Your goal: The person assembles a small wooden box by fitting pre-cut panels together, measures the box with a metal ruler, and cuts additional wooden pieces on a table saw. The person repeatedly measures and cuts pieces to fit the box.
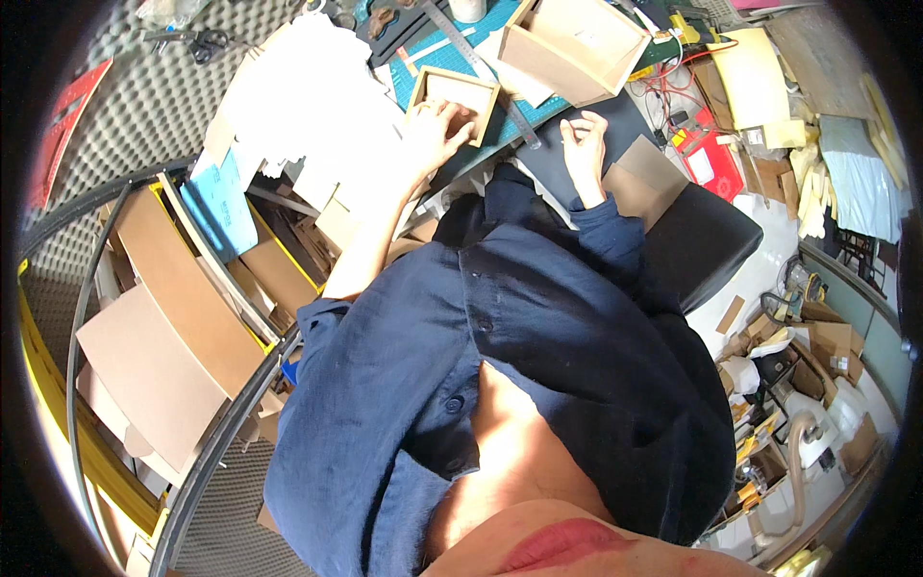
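Note:
At the top middle, a small open wooden box [487,108] with a pale inside lies on the teal cutting mat [510,19]. My left hand [442,135] grips its near left side, fingers bent over the rim into it; part of that edge is hidden. My right hand [584,149] is held off to the right above a dark surface, palm turned inward, fingers loosely bent and apart with nothing in them. Beyond it stands a larger open wooden box [553,62]. Between the two boxes a metal ruler [486,72] runs slantwise across the mat.
Bright white sheets [308,96] cover the left of the table. A red case [711,159] and tangled cables lie at right, past a black padded seat [707,245]. Scissors [202,43] rest on grey foam at far left. Cardboard sheets [154,356] stand in a rack at lower left.

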`<state>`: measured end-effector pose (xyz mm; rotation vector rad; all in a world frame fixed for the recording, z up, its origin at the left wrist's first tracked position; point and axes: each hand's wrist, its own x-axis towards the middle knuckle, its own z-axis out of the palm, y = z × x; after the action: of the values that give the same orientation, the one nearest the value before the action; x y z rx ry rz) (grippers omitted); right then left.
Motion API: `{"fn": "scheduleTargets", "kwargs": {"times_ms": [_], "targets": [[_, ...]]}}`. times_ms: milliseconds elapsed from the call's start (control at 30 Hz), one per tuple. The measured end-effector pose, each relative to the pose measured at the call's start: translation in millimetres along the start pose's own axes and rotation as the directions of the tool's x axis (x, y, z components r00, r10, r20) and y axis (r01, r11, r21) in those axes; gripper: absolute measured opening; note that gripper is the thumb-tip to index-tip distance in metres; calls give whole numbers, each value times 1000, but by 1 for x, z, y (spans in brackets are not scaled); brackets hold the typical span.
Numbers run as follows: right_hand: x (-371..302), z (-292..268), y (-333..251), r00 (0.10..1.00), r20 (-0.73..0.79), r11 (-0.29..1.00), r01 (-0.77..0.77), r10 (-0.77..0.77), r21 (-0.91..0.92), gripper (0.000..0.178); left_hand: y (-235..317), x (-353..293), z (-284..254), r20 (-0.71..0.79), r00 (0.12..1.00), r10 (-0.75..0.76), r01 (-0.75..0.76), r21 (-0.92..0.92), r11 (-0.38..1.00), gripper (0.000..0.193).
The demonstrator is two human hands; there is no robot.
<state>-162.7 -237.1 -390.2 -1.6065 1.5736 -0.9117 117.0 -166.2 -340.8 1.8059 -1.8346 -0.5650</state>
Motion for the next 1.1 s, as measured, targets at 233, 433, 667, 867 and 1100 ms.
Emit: {"fn": "scheduleTargets", "kwargs": {"times_ms": [233,433,667,867,1100], "targets": [[59,-3,59,973,83,966,-227,217,127,97,22,100,-1,-236,958,166,-226,-261,938,71],[95,14,87,958,281,818,-207,59,536,90,45,184,3,61,933,355,-360,178,916,80],[111,23,59,946,325,700,-228,-7,677,80,41,213,-3,289,936,202,-236,89,968,97],[118,28,56,944,329,655,-238,-18,718,77,61,264,-13,160,837,524,-547,196,814,102],[128,28,49,943,332,637,-234,-37,734,74,78,309,30,457,826,330,-555,556,619,122]]}}
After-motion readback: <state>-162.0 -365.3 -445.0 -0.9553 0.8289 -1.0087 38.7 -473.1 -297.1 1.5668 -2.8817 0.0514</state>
